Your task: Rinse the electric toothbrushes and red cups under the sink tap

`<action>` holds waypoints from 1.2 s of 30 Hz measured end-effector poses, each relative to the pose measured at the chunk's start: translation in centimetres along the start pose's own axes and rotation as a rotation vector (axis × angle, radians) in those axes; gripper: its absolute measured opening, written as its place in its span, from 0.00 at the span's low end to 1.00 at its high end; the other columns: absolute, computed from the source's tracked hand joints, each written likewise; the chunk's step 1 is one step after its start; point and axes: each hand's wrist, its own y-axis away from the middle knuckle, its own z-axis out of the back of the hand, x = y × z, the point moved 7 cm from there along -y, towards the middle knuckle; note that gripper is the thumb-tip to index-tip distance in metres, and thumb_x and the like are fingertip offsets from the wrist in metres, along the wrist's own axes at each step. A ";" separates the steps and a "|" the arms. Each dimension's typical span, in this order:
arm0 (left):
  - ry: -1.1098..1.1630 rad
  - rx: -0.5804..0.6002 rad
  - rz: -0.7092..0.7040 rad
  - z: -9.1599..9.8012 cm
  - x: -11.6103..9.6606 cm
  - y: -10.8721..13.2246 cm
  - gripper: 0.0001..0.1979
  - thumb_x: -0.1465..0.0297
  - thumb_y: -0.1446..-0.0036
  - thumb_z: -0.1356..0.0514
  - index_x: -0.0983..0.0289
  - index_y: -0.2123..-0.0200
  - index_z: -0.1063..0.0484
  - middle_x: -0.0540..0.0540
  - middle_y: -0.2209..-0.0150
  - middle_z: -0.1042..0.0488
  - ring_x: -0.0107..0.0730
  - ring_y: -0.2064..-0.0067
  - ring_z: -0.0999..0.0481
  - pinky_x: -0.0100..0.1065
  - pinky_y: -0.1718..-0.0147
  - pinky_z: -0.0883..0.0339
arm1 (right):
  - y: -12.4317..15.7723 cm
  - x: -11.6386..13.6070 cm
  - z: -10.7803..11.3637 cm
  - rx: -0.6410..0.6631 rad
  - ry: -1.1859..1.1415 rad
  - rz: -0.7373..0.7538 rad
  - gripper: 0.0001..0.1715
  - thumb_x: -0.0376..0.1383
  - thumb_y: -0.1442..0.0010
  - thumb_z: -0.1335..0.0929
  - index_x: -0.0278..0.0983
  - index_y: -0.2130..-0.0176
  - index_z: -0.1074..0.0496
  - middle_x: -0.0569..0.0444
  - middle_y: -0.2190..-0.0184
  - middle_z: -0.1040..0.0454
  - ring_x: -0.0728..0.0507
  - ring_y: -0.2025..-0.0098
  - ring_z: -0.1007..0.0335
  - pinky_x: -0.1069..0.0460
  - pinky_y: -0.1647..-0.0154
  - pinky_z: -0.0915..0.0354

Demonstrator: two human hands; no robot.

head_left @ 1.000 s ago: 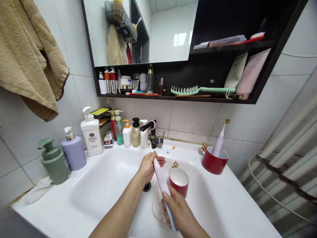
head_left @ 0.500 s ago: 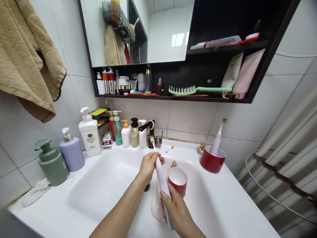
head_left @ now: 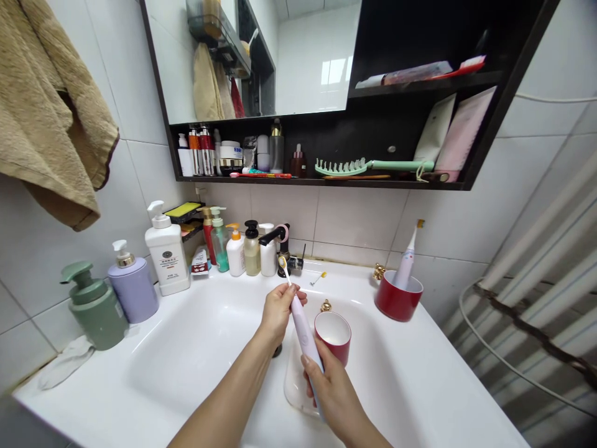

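A pale pink electric toothbrush (head_left: 303, 328) is held slantwise over the basin, its bristles pointing up toward the tap. My right hand (head_left: 333, 386) wraps round the lower handle. With its fingertips, my left hand (head_left: 280, 309) pinches the neck, where the white brush head (head_left: 285, 267) meets the handle. Just beyond my right hand stands a red cup (head_left: 336, 336) with a white inside. Under the toothbrush lies a clear tray (head_left: 293, 393), partly hidden by my right hand. A loose brush head (head_left: 318, 278) rests on the sink ledge by the tap.
Behind the basin is a black tap (head_left: 282, 242), with several pump bottles (head_left: 236, 252) to its left. At the right, a second red cup (head_left: 398, 303) holds another electric toothbrush (head_left: 405, 264). A dark shelf cabinet (head_left: 321, 184) overhangs the back. A brown towel (head_left: 56, 118) hangs at left.
Both hands keep the same hold on the toothbrush, with barely any movement. The whole view has shifted slightly.
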 end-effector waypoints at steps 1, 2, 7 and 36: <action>0.005 0.010 0.005 -0.1 0.1 0.0 0.10 0.66 0.62 0.44 0.68 0.77 0.37 0.50 0.82 0.32 0.23 0.79 0.33 0.28 0.73 0.40 | 0.0 0.0 0.0 -0.012 0.007 0.005 0.24 0.42 0.53 0.42 0.36 0.56 0.48 0.62 0.84 0.44 0.53 0.84 0.45 0.57 0.86 0.47; 0.013 0.021 0.011 -0.2 0.2 0.0 0.10 0.66 0.62 0.44 0.68 0.77 0.37 0.50 0.82 0.33 0.23 0.79 0.33 0.28 0.73 0.40 | 0.0 0.0 0.0 -0.019 0.003 0.010 0.23 0.42 0.53 0.42 0.36 0.57 0.47 0.62 0.84 0.45 0.53 0.85 0.45 0.57 0.86 0.47; 0.062 0.090 0.046 -1.0 0.7 0.4 0.10 0.66 0.62 0.44 0.67 0.79 0.39 0.48 0.83 0.34 0.22 0.80 0.34 0.27 0.76 0.41 | 0.2 -0.3 -1.5 0.096 -0.173 -0.057 0.17 0.45 0.53 0.43 0.36 0.66 0.45 0.63 0.86 0.46 0.55 0.88 0.49 0.58 0.89 0.49; 0.087 0.223 0.141 -2.6 1.5 1.5 0.10 0.64 0.60 0.46 0.66 0.79 0.40 0.49 0.84 0.35 0.22 0.81 0.35 0.27 0.76 0.43 | 0.5 0.6 -0.9 0.016 -0.231 -0.045 0.14 0.46 0.53 0.44 0.37 0.75 0.48 0.64 0.86 0.46 0.56 0.88 0.50 0.58 0.87 0.50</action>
